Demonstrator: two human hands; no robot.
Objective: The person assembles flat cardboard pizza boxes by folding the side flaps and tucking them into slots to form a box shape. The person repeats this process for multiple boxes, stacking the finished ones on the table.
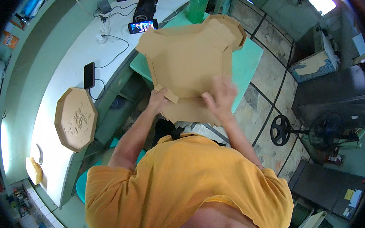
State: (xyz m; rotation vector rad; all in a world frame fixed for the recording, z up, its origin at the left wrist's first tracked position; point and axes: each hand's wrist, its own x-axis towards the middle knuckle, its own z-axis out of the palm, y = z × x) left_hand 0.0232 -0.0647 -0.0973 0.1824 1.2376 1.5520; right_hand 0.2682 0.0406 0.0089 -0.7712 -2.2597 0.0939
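Note:
A brown cardboard box (187,64), partly folded with angled corners, lies on the green table (249,66) in front of me. Its far right corner has raised walls, while the near edge hangs toward my lap. My left hand (158,100) grips the near left corner, where a small cardboard flap (171,96) sticks out. Over the near right side is my right hand (222,97), thumb apart from the rest; motion smears its fingers. Whether it presses on the cardboard, I cannot tell.
A white counter (48,124) curves along the left. On it are an octagonal cardboard tray (76,120) with small scraps, a dark phone (89,75) on a cable, and a lit phone (142,26) against a black speaker (146,4). A green bottle (197,5) stands behind the box; a fan (327,129) is at right.

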